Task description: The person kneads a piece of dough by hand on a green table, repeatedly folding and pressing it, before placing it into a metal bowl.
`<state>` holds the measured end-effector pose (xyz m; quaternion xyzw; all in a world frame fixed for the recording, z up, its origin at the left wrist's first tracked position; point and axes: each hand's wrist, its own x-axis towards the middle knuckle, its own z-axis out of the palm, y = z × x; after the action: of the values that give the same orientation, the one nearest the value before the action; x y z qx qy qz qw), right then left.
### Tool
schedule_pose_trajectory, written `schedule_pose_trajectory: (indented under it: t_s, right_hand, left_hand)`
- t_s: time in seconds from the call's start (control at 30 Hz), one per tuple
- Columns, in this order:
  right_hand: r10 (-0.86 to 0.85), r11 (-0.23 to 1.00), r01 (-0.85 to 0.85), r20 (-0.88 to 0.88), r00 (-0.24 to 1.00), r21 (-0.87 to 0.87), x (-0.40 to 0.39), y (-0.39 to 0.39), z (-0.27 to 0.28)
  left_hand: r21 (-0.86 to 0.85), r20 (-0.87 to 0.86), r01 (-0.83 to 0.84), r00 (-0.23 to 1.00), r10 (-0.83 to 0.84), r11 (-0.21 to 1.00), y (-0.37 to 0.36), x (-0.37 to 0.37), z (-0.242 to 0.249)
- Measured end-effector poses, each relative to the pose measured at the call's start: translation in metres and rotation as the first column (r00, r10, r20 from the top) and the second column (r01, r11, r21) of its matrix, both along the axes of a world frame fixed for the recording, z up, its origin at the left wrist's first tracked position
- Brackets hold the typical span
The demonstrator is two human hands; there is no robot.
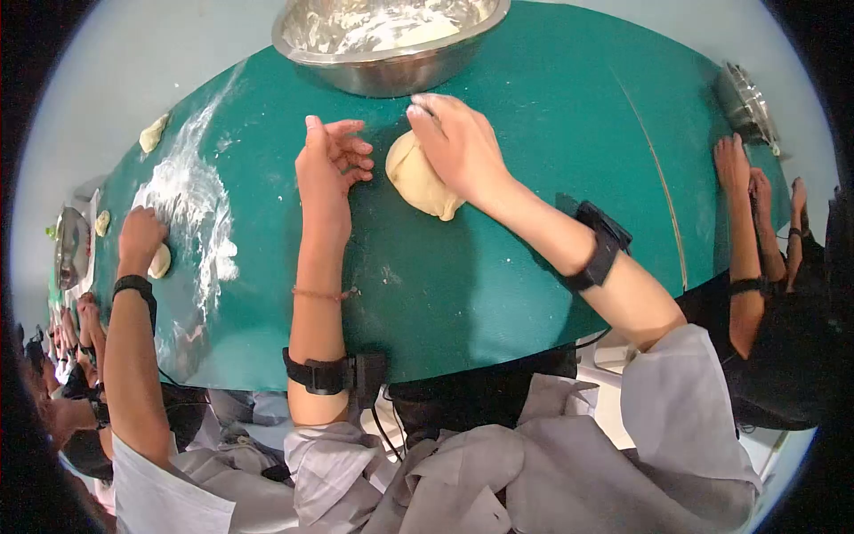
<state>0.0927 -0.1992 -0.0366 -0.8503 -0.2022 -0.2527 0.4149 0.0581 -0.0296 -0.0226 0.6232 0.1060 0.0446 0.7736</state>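
A pale, smooth-sided lump of dough (418,184) with a fold across its top lies on the green table. My right hand (458,147) presses over its upper right side, fingers curled round the far edge and partly hidden from view. To the left of the dough, my left hand (334,169) is held a little apart from it, thumb up and fingers loosely bent, with nothing in it. Beyond both hands stands a steel mixing bowl (391,76), its inside smeared with flour or dough.
White flour (191,191) is spread on the left of the table (534,267). There another person's hand (142,236) is by a small dough piece (160,262); another dough piece (153,133) lies farther off. At right, a person's hands (734,165) are near a metal bowl (747,102).
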Motion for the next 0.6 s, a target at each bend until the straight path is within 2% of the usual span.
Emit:
schedule_pose_trajectory:
  t_s: [0.07,0.17,0.27,0.37,0.4,0.47,0.53,0.6]
  right_hand:
    - [0.043,0.976,-0.005,0.171,0.984,-0.219,-0.032,-0.019,0.007]
    - [0.188,0.922,-0.127,0.138,0.972,-0.365,-0.071,-0.053,0.025]
    - [0.23,0.964,-0.241,-0.106,0.967,-0.113,-0.084,-0.07,0.036]
    - [0.255,0.937,-0.228,0.072,0.964,-0.266,-0.073,-0.047,0.044]
    - [0.252,0.907,-0.223,0.037,0.967,-0.357,-0.08,-0.036,0.054]
    - [0.383,0.853,-0.36,-0.014,0.924,-0.377,-0.087,-0.022,0.052]
    - [0.447,0.704,-0.533,-0.29,0.846,-0.468,-0.095,-0.016,0.054]
    - [0.452,0.706,-0.503,-0.23,0.862,-0.498,-0.091,-0.009,0.047]
  left_hand:
    - [0.001,0.001,0.005,1.0,-0.005,1.0,0.003,-0.001,0.0]
    - [0.019,0.01,0.05,0.999,-0.05,0.999,0.0,0.0,-0.003]
    - [0.071,0.033,0.131,0.99,-0.133,0.989,-0.008,0.0,-0.004]
    - [0.072,0.053,0.17,0.983,-0.174,0.983,-0.014,0.0,-0.006]
    - [0.056,0.057,0.153,0.986,-0.156,0.987,-0.016,-0.001,-0.005]
    - [0.039,0.068,0.11,0.991,-0.112,0.993,-0.013,-0.002,-0.005]
    - [0.038,0.089,0.075,0.993,-0.078,0.996,-0.008,0.0,-0.008]
    - [0.021,0.079,0.009,0.997,-0.01,1.0,-0.002,0.001,-0.008]
